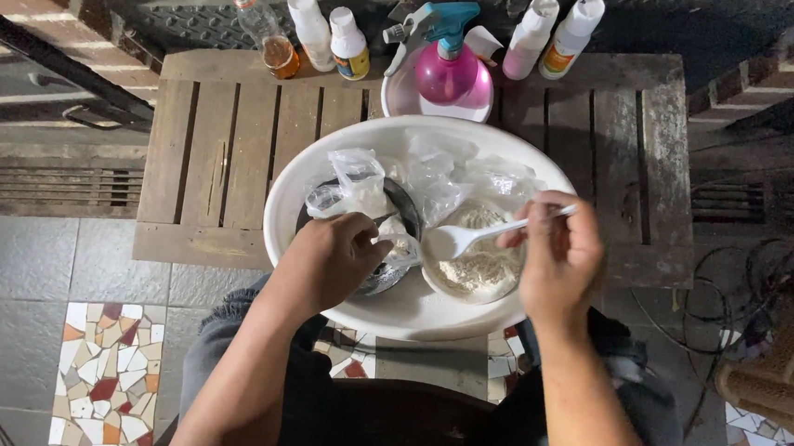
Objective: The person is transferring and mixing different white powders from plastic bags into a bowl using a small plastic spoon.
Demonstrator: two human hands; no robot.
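A large white basin [299,186] rests on a low wooden slatted table [225,146]. Inside it sit a dark bowl [405,199] and a small white bowl of pale powder [479,273], with several clear plastic bags [438,175] behind them. My left hand [329,260] is over the dark bowl, its fingers pinching a small clear bag [399,247] of powder. My right hand [558,258] holds a white plastic spoon [470,237]; the spoon's bowl hangs between the two bowls, just above the powder.
Along the table's back edge stand a clear bottle with amber liquid [270,37], several white squeeze bottles [331,34] and a pink spray bottle with a teal trigger [450,64] in a white dish. Tiled floor lies below; a wicker chair [782,371] and cables are at the right.
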